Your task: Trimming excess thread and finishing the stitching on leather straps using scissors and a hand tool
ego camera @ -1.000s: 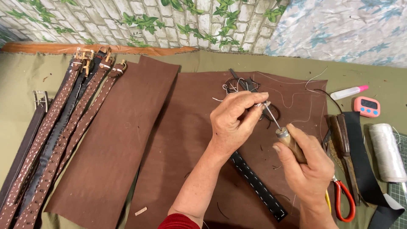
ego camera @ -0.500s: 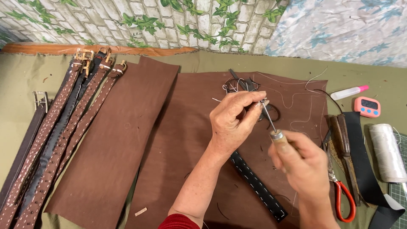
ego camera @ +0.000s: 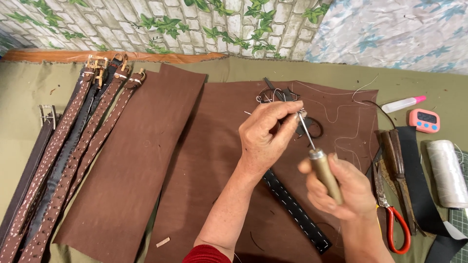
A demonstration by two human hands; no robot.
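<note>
Awl (ego camera: 319, 160) gripped by right hand (ego camera: 341, 187) fingers, tip at left hand (ego camera: 265, 134) pinching fingers.

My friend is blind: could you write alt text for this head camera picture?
A right hand holds a wooden-handled awl, its tip at a black stitched leather strap pinched by the left hand, over brown leather sheets; finished belts lie left.

Leather workshop: stitched belts (ego camera: 73, 160), hide sheets (ego camera: 131, 160), scissors (ego camera: 390, 214) (thread spool (ego camera: 446, 173) too).
</note>
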